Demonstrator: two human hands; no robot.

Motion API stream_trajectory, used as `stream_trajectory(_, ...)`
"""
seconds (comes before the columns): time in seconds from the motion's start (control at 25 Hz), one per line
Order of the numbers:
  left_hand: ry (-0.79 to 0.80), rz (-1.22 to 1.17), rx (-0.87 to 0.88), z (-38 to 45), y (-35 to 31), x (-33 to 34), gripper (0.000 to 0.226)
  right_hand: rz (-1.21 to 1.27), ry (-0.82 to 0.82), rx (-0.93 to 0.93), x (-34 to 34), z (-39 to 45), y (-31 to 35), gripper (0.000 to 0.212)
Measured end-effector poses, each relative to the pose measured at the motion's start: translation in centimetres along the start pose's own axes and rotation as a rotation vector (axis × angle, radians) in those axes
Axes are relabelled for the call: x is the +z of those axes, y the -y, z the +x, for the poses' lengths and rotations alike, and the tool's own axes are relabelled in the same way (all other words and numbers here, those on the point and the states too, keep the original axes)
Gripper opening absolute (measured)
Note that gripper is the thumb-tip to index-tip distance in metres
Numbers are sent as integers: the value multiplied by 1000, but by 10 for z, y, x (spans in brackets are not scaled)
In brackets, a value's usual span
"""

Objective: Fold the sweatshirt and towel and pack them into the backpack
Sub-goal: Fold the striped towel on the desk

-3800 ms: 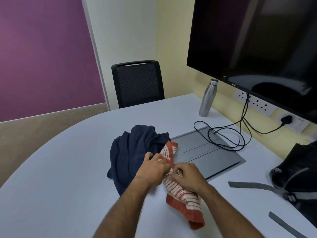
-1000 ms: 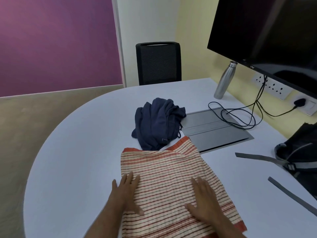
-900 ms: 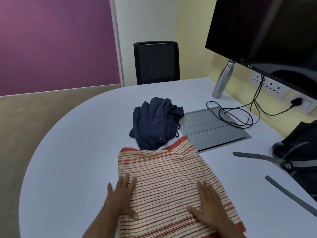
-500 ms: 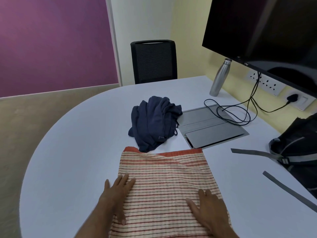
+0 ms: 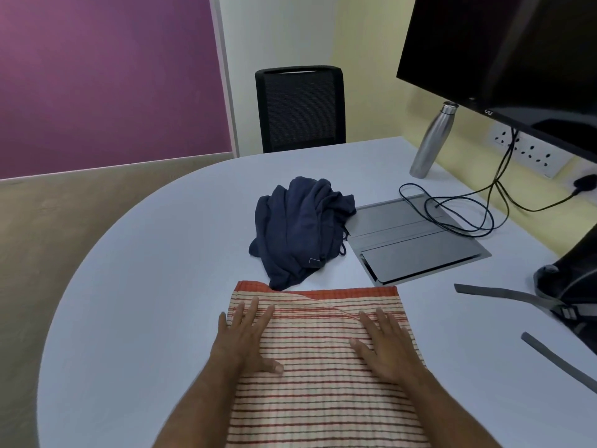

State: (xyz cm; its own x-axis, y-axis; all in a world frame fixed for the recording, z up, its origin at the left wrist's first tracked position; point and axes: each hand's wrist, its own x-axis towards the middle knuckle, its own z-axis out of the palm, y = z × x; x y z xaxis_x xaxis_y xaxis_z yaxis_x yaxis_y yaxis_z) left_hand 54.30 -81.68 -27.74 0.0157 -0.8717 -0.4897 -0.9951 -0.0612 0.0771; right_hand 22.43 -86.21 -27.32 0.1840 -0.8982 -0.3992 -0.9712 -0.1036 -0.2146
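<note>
backpack [image 5: 578, 263] cropped at right edge, towel [image 5: 323, 376] cropped below

purple wall [image 5: 106, 79], black chair [image 5: 300, 108], white table [image 5: 155, 253]

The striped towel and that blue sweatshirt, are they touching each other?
Touching. In the head view the sweatshirt's lower tip lies over the towel's orange far edge, covering part of it, with no table showing between them.

steel bottle [image 5: 432, 141], black chair [image 5: 299, 108], monitor [image 5: 504, 56]
</note>
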Motion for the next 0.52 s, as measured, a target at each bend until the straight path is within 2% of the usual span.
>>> stream_trajectory(0.08, 38, -19, -61, 4, 2, 6, 134, -41, 57, 34, 1, 10, -6, 119)
stream_trajectory(0.32, 72, -27, -118, 9, 7, 6, 144, -89, 99, 168, -3, 23, -11, 98)
stream_trajectory(0.52, 55, -32, -123, 9, 2, 2, 147, -114, 108, 153, 1, 27, -12, 108)
